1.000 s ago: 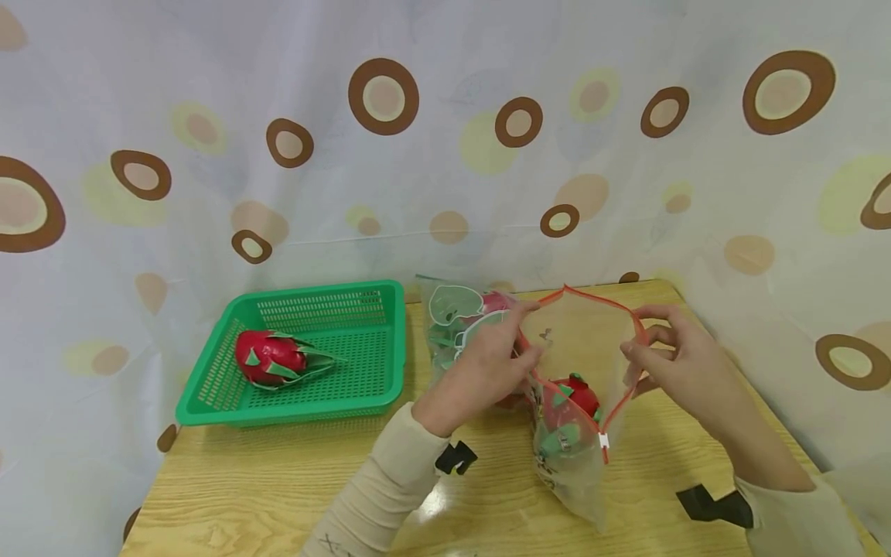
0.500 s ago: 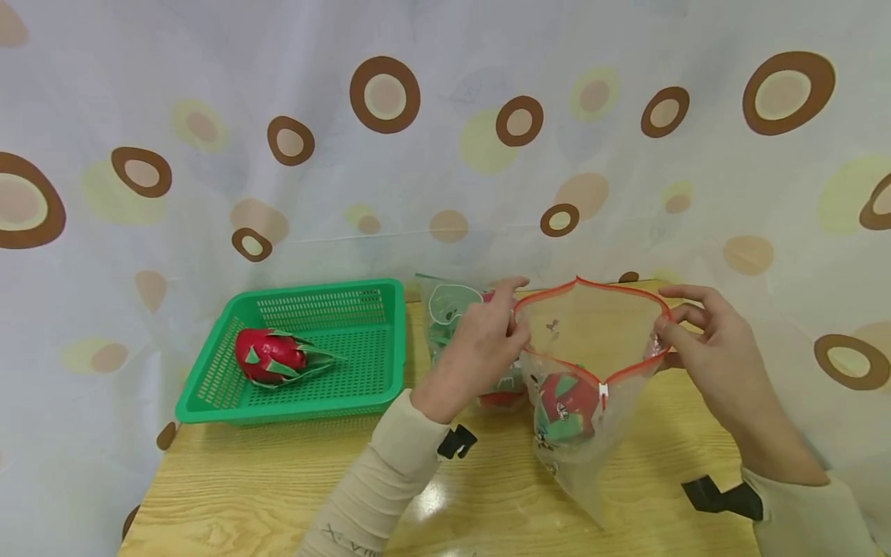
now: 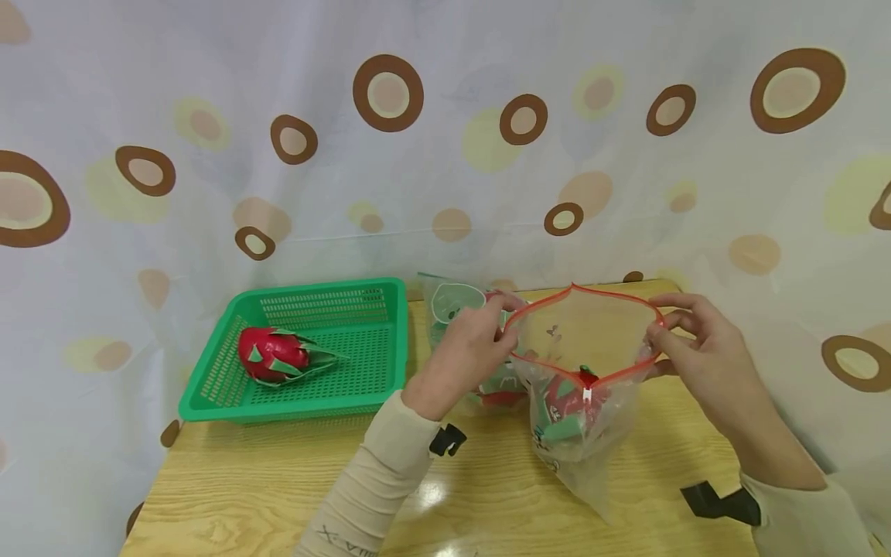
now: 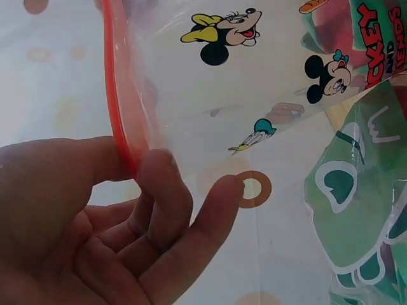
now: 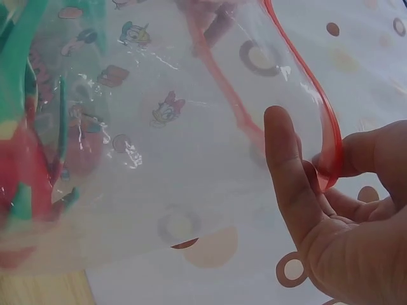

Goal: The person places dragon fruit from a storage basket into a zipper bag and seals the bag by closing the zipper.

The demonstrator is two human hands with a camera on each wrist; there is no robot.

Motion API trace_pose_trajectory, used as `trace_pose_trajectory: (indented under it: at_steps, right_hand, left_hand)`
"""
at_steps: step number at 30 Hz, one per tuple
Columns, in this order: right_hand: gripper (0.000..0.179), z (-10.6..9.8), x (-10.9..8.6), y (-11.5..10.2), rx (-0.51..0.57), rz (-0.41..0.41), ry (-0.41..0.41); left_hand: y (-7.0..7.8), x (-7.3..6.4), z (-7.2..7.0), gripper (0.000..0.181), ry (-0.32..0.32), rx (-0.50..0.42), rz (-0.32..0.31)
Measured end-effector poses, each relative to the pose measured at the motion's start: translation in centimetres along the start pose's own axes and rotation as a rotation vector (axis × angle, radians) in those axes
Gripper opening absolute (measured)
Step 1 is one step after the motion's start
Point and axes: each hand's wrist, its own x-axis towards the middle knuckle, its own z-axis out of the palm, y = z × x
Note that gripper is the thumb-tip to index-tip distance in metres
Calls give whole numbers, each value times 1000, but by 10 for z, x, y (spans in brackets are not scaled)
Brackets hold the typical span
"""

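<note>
Between my hands hangs a clear zipper bag (image 3: 581, 472) with a red zip rim, a white slider and cartoon prints, its mouth spread wide. Inside sits a red dragon fruit (image 3: 567, 398) with green leaf tips, seen through the plastic. My left hand (image 3: 459, 352) pinches the left side of the rim; in the left wrist view its thumb and finger meet at the red strip (image 4: 116, 95). On the opposite side, my right hand (image 3: 713, 367) pinches the rim, and the right wrist view shows the red edge (image 5: 311, 82) between thumb and fingers.
Behind my left hand a second clear bag (image 3: 452, 302) with green prints holds something red. A green basket (image 3: 404, 348) stands on the left, with another dragon fruit (image 3: 273, 354) lying in it. A patterned curtain (image 3: 445, 155) backs the wooden table (image 3: 278, 487).
My right hand has moved right and stretched the bag's mouth wider. My left hand has shifted slightly left. Since half a second ago, the rim has dipped a little.
</note>
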Motion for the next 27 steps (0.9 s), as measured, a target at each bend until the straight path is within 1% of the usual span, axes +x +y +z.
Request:
trace_pose_trajectory:
  at_steps: [3, 6, 8, 10, 15, 20, 22, 27]
  right_hand:
    - [33, 0, -1, -1, -17, 0, -11]
    - [33, 0, -1, -1, -33, 0, -19]
    - [33, 0, -1, 0, -33, 2, -22]
    - [33, 0, -1, 0, -27, 3, -25]
    - [34, 0, -2, 0, -29, 10, -28]
    - [34, 0, -3, 0, -30, 9, -34]
    - [34, 1, -3, -1, -43, 3, -35]
    - [34, 0, -5, 0, -61, 4, -33]
  left_hand:
    - [-1, -1, -2, 23, -18, 32, -20]
    - [-3, -2, -5, 30, -49, 43, -68]
    - [-6, -3, -8, 36, -65, 34, -107]
    - [-10, -5, -12, 37, -66, 22, -139]
    - [-25, -9, -20, 34, -25, 24, -187]
    - [-42, -16, -30, 34, 52, 68, -242]
    - [-50, -20, -34, 34, 86, 87, -268]
    - [-75, -34, -48, 37, 134, 97, -332]
